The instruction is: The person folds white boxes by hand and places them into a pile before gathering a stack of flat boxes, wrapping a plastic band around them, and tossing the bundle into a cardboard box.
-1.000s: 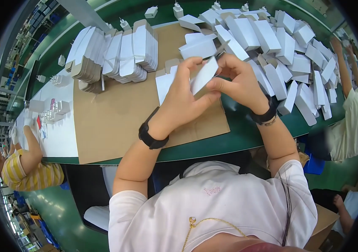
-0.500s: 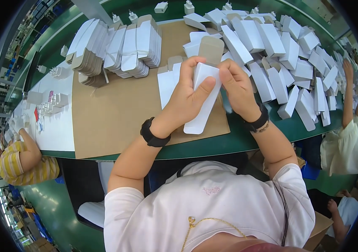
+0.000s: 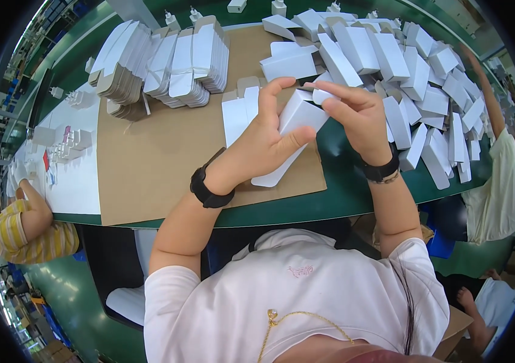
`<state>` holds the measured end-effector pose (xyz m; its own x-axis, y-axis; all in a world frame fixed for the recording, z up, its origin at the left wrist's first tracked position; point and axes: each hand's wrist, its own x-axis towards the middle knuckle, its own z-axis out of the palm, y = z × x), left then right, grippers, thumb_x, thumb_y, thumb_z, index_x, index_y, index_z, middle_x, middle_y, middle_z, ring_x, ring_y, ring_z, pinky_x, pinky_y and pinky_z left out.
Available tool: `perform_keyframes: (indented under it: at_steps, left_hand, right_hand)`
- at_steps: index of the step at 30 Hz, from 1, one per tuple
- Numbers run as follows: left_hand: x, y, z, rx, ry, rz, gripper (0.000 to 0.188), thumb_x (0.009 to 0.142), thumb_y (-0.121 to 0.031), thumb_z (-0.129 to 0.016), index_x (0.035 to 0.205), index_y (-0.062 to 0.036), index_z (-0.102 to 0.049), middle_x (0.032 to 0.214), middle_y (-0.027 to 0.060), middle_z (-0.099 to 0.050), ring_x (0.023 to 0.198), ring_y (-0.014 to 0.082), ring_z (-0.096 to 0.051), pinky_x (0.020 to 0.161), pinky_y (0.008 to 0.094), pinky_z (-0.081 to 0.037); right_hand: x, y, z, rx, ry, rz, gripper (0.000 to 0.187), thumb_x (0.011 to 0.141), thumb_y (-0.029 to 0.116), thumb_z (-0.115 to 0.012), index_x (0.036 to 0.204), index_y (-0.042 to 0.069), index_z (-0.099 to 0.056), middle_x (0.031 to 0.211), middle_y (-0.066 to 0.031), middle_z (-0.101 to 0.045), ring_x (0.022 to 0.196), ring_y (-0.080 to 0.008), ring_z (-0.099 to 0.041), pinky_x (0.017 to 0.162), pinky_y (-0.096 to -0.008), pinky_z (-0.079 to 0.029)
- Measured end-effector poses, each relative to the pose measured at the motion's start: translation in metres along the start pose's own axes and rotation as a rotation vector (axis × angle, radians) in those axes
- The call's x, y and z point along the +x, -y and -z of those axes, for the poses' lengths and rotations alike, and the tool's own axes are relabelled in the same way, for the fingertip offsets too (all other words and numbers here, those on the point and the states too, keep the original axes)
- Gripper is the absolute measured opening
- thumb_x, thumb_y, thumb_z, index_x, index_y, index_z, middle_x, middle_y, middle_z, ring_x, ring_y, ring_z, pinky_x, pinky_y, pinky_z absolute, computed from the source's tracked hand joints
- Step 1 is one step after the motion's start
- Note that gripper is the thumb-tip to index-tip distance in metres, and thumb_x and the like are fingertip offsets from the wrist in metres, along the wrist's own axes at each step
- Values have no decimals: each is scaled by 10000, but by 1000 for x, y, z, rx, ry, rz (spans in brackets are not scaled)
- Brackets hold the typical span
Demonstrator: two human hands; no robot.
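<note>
A narrow white carton (image 3: 301,115), opened out into a box shape, slants between my two hands over the table. My left hand (image 3: 260,142) wraps round its side, with the thumb across the front face and the forefinger stretched past the upper end. The fingers and thumb of my right hand (image 3: 359,118) pinch a flap at that upper end. The carton's lower end flap sticks out towards me. Beneath my left hand, a few flat white cartons (image 3: 234,118) lie on a brown cardboard sheet (image 3: 148,181).
Bundles of flat white cartons (image 3: 180,63) stand at the far left of the sheet. A heap of formed white cartons (image 3: 390,57) covers the table's right side. Small white plug-like adapters (image 3: 278,7) stand along the back. Co-workers sit left and right; one wears a striped shirt (image 3: 33,233).
The raised tan flap at the carton's upper end has been folded down under my right fingers. My right hand has shifted from the carton's side to its top, and the carton is tilted more.
</note>
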<state>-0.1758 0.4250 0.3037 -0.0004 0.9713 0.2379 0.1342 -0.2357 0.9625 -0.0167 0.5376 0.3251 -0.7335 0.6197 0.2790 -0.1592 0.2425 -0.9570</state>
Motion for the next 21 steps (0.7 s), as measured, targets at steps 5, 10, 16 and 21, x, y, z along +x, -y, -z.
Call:
perform_keyframes:
  at_steps: [5,10,16,21]
  left_hand:
    - [2,0,-3,-24,-69,42,753,866,-383,-571,1327,-28,-92,1027,201,-536,945,225,-554,804,304,-436]
    - [8,3,0,-13,-44,19,737,879,-358,-559,1331,-20,-84,1033,187,-538,953,219,-542,809,318,-432]
    - [-1,15,44,1237,-380,299,627,747,-349,-689,1180,40,-456,1107,306,-510,1013,418,-501,835,431,-428]
    - [5,4,41,1073,-202,477,742,658,-293,-756,1220,43,-408,1028,294,-561,974,402,-546,810,416,-453]
  right_hand:
    - [0,-3,-2,-11,44,-50,277,840,87,-565,1095,-10,-616,1034,-112,-645,924,-121,-586,837,-239,-443]
    - [-8,-7,-7,47,40,70,317,829,77,-606,1137,2,-591,1188,-154,-569,1143,-183,-495,935,-276,-386]
    - [-22,28,68,-465,-739,598,429,745,-64,-665,1155,-31,-545,1063,-65,-585,907,-115,-554,776,-230,-455]
    - [-51,58,172,-1250,-1219,721,548,710,-46,-641,1227,53,-486,1071,-101,-522,1010,-198,-524,891,-331,-454]
